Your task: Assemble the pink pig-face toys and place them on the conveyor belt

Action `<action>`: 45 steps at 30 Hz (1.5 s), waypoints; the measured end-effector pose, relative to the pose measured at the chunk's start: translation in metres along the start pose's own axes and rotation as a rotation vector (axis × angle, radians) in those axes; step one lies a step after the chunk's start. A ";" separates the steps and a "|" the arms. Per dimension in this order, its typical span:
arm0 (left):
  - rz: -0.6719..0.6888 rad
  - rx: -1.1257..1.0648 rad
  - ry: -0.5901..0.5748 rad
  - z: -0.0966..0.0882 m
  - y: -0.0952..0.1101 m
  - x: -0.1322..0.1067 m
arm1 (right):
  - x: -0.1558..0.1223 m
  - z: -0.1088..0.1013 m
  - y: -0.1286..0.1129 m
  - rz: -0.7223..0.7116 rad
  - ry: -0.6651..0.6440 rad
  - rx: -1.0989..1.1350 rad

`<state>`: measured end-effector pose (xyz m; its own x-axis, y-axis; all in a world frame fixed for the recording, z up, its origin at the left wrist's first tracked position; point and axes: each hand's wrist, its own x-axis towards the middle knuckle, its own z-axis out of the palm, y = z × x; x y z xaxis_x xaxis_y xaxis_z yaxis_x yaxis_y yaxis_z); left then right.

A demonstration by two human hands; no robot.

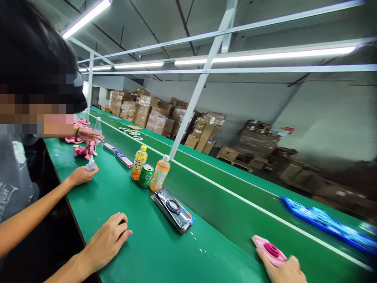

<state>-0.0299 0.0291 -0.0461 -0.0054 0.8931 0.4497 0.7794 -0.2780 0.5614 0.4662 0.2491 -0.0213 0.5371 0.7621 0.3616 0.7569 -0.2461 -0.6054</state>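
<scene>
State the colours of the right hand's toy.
The toy is pale pink with a magenta centre; head view.

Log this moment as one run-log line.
left hand: empty, on green conveyor belt | right hand: touching pink plastic toy | co-worker: at left, handling pink parts

The left hand [106,243] lies palm down near the bottom of the view, fingers loosely curled and holding nothing, its forearm [63,274] angling in from the lower edge. The right hand [279,272], well off to the lower right, is blurred and cut off by the frame's edge.
</scene>
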 end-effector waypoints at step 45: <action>0.021 -0.637 -0.400 0.065 0.083 0.030 | -0.228 -0.038 -0.109 -0.311 -0.983 0.651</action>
<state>0.0754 0.0564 -0.0315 0.3284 0.9118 0.2465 0.2624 -0.3388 0.9035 0.2755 0.0789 -0.0109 -0.3583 0.9330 0.0346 0.3230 0.1587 -0.9330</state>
